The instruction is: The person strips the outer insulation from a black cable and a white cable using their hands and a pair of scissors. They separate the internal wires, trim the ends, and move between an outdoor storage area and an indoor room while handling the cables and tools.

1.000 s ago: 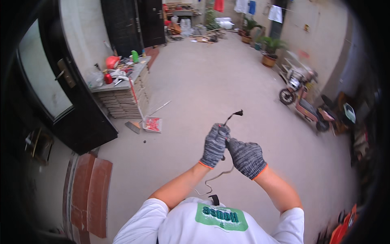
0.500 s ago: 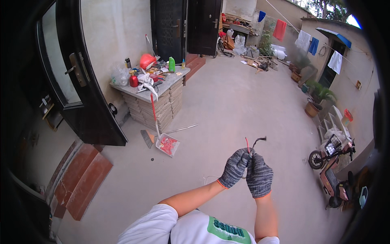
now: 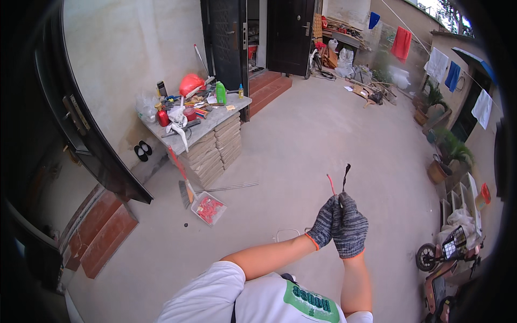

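Observation:
Both of my hands wear grey knitted gloves with orange cuffs and meet in front of me, fingertips pinched together. Out of the pinch rise a red wire (image 3: 331,184) and a black wire (image 3: 346,177), whose upper end looks thicker and ragged. My left hand (image 3: 323,223) is closed on the wires from the left. Against it, my right hand (image 3: 350,227) is closed on them too. Where the wires join between the fingers is hidden. A pale loop of cable (image 3: 287,231) shows beside my left wrist.
At left, a stone-topped table (image 3: 215,114) on stacked slabs bears tools, bottles and a red helmet (image 3: 190,84). A dustpan (image 3: 209,210) with red scraps and a broom (image 3: 187,195) lie before it. Red steps (image 3: 107,231), a scooter (image 3: 444,280) and potted plants (image 3: 439,171) line the sides.
My view has turned slightly, shifting the surroundings. The black wire, bent sideways before, now stands more upright beside the red one. Both hands keep their pinch.

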{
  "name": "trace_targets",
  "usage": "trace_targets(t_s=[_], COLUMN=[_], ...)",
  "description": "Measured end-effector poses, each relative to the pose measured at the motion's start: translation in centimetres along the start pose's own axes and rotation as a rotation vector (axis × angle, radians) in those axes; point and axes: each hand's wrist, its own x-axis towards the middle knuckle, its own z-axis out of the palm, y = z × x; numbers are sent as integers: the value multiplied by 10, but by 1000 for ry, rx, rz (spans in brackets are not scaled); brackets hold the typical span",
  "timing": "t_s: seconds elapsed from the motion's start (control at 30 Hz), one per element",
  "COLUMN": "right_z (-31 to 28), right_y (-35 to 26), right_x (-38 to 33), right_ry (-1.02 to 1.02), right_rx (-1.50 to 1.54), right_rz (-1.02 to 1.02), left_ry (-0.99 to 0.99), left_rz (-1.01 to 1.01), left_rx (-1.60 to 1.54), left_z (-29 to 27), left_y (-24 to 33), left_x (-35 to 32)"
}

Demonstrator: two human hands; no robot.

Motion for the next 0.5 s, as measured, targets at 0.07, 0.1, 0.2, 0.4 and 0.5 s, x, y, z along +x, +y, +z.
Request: trace_targets(t_s=[0.07, 0.1, 0.2, 0.4, 0.5], right_z=[13, 9, 31, 66, 67], right_y=[31, 49, 97, 196, 233], right_x=[33, 49, 91, 175, 234], right_ry=[-101, -138, -102, -229, -285], right_rx=[11, -34, 195, 943, 1073], right_rz=[36, 73, 112, 616, 750], left_ry=[-102, -169, 38, 93, -2], left_rz=[128, 143, 595, 783, 833], left_rx=[83, 105, 1095, 1906, 1825], left_z=[-16, -11, 15, -8, -14], left_y=[12, 8, 19, 74, 78], left_x=[47, 71, 119, 250, 308])
